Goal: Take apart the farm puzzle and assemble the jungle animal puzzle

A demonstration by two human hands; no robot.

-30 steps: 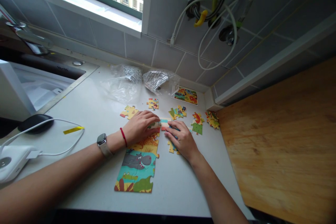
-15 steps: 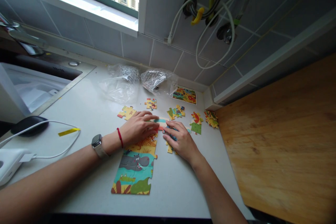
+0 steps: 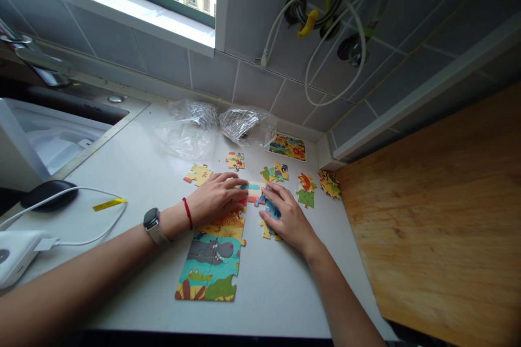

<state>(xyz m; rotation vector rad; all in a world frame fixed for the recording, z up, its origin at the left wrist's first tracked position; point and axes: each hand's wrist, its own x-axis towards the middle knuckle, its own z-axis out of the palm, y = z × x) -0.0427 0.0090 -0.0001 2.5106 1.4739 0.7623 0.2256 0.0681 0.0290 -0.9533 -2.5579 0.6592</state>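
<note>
A partly joined jigsaw puzzle lies on the white counter, showing a grey hippo and a green crocodile. My left hand rests flat over its upper part, fingers stretched out and covering some pieces. Just right of those fingertips a pale puzzle strip with a turquoise patch shows. My right hand lies over a blue animal puzzle piece, fingers and thumb apart; the piece is partly hidden under it. Yellow puzzle pieces stick out below the right thumb.
Loose puzzle pieces, a joined cluster, a red and green pair and a stack surround the hands. Behind lie a picture card and clear plastic bags. A wooden board borders the right; a sink stands left.
My right hand has shifted slightly right with its fingers spread more, uncovering more of the pale strip and the blue piece. My left hand has stayed nearly in place.
</note>
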